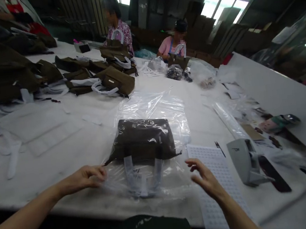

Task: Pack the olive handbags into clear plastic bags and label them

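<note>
A dark brown handbag lies inside a clear plastic bag on the white table in front of me. Its handles are wrapped in white covering and point toward me. At the plastic bag's near left corner, the fingers of my left hand are pinched together on the film, which is pulled out toward them. My right hand hovers just right of the plastic bag with fingers apart and nothing in them. Beneath it lies a printed sheet of small labels.
A grey-white tape dispenser and a dark pen are on the right, near a bottle. Brown handbags pile up at the back left. Two people work across the table; another stands far left.
</note>
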Action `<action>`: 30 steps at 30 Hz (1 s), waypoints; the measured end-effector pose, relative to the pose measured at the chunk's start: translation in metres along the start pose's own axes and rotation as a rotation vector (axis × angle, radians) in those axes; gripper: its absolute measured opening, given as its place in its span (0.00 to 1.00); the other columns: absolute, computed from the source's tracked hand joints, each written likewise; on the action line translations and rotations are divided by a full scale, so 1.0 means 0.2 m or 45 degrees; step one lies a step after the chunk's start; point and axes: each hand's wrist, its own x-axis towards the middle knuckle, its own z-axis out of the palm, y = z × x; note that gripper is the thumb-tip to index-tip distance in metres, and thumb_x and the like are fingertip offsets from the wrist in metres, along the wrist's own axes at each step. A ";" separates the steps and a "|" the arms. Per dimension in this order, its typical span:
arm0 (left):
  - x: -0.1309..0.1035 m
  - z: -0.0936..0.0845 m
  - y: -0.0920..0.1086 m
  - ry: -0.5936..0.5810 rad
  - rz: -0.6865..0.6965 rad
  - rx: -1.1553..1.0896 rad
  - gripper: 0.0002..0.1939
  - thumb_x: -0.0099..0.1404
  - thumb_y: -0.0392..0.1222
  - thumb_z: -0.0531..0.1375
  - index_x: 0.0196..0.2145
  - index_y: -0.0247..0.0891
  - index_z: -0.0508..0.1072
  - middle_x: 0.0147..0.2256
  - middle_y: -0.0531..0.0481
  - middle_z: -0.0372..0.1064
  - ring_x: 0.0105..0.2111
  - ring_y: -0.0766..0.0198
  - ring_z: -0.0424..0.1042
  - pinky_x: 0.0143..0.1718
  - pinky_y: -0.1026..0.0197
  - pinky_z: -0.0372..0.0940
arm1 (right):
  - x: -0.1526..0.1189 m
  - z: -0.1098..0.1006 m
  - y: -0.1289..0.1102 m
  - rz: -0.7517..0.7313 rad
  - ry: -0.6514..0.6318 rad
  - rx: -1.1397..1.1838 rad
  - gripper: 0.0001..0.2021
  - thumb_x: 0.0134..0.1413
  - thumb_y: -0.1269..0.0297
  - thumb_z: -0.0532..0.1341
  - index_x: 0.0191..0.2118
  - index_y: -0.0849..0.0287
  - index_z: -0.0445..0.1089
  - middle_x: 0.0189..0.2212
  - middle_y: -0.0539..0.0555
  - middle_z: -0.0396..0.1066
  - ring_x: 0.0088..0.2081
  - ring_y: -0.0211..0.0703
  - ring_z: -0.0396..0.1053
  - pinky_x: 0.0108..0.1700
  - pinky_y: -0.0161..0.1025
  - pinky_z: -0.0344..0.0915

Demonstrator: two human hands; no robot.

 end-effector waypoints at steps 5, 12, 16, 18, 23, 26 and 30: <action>-0.06 -0.02 -0.01 -0.141 0.067 0.180 0.07 0.55 0.44 0.63 0.31 0.44 0.79 0.40 0.43 0.72 0.42 0.54 0.69 0.47 0.56 0.62 | -0.07 0.63 -0.21 -0.282 -0.438 -0.596 0.44 0.29 0.48 0.72 0.54 0.61 0.59 0.46 0.62 0.64 0.46 0.58 0.61 0.49 0.53 0.61; -0.11 -0.01 -0.06 0.063 0.096 0.280 0.10 0.58 0.46 0.59 0.35 0.44 0.78 0.33 0.48 0.74 0.36 0.57 0.70 0.45 0.58 0.63 | -0.17 0.95 -0.03 -0.238 -0.317 -0.873 0.13 0.54 0.76 0.56 0.46 0.60 0.67 0.37 0.58 0.69 0.39 0.49 0.64 0.42 0.44 0.63; 0.00 0.05 0.14 0.392 0.310 0.545 0.11 0.62 0.47 0.55 0.31 0.43 0.76 0.31 0.52 0.72 0.36 0.60 0.68 0.53 0.56 0.55 | -0.16 0.92 -0.05 0.109 -0.223 -0.292 0.11 0.58 0.70 0.52 0.39 0.57 0.72 0.32 0.53 0.73 0.36 0.45 0.69 0.40 0.39 0.62; 0.11 0.10 0.24 0.547 0.444 0.760 0.12 0.64 0.46 0.53 0.30 0.42 0.75 0.32 0.51 0.71 0.37 0.60 0.66 0.50 0.56 0.56 | -0.14 0.95 -0.04 0.302 -0.231 0.032 0.13 0.58 0.60 0.53 0.31 0.58 0.73 0.26 0.51 0.72 0.29 0.42 0.68 0.33 0.37 0.61; 0.42 0.27 0.27 0.936 0.497 1.251 0.11 0.64 0.42 0.54 0.29 0.39 0.73 0.31 0.48 0.66 0.35 0.60 0.64 0.40 0.57 0.58 | -0.08 1.10 0.08 0.756 -0.291 0.555 0.25 0.42 0.40 0.58 0.26 0.62 0.71 0.19 0.49 0.66 0.10 0.29 0.45 0.12 0.33 0.41; 0.51 0.39 0.21 1.120 0.415 1.274 0.11 0.65 0.42 0.52 0.32 0.35 0.71 0.31 0.45 0.65 0.34 0.57 0.63 0.39 0.55 0.59 | -0.06 1.15 0.13 0.773 -0.261 0.658 0.25 0.39 0.40 0.58 0.26 0.62 0.70 0.23 0.53 0.69 0.09 0.28 0.45 0.11 0.33 0.39; 0.53 0.59 0.18 1.316 0.265 1.111 0.10 0.65 0.44 0.52 0.36 0.36 0.70 0.35 0.44 0.66 0.38 0.55 0.64 0.42 0.52 0.58 | -0.04 1.16 0.12 0.741 -0.341 0.565 0.22 0.44 0.43 0.57 0.25 0.62 0.70 0.20 0.50 0.66 0.09 0.29 0.46 0.10 0.33 0.42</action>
